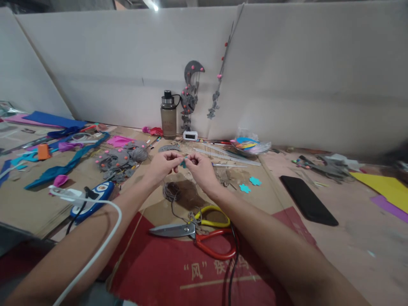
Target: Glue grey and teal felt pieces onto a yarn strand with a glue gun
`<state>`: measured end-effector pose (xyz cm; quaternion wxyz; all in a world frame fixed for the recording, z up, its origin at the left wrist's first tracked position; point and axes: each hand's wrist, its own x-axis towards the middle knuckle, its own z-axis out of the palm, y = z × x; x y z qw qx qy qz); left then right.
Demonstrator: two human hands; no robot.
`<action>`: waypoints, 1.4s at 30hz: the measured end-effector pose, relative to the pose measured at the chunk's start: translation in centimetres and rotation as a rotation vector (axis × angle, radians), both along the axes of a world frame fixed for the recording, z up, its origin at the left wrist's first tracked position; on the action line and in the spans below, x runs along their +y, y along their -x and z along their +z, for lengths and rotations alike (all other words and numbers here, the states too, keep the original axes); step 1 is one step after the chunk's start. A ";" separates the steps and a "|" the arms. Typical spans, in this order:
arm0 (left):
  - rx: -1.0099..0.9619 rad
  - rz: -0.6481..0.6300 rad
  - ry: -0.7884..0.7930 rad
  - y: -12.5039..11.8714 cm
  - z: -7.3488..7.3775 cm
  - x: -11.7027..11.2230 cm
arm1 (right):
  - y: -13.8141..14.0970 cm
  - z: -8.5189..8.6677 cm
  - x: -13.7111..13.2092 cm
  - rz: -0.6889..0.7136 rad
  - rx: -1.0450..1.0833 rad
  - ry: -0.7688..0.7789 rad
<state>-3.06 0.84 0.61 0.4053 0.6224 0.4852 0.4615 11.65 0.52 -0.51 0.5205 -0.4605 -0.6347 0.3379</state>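
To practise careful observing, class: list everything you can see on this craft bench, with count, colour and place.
teal piece: one, teal, pinched between both hands
flower cutouts: two, teal, right of the hands
scissors: count unclear, red and yellow handles, near table edge
phone: one, black, far right of hands
bottle: one, brownish, at the back wall
corded tool: one, blue and white, left
left hand: one, pinching the teal piece
right hand: one, pinching the teal piece

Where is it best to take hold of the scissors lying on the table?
Grip the yellow loop and red loop, probably coming from the right: the scissors lie flat, shut blades pointing left, loops on the right side. The left hand and right hand both pinch a small teal piece, so one must let go first.
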 end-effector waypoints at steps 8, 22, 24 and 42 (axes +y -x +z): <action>-0.115 -0.049 0.122 0.2 0.4 0.2 | 0.0 0.0 -0.2 0.022 -0.009 -0.007; -0.296 -0.035 0.157 -0.7 -0.4 0.1 | 0.1 -0.3 0.1 0.018 0.126 0.084; -0.325 0.017 0.133 -1.1 -0.8 0.1 | 0.1 -0.4 0.1 0.013 0.141 0.084; -0.106 0.311 -0.121 2.4 -1.2 2.7 | 0.0 0.7 -0.5 0.176 0.032 0.146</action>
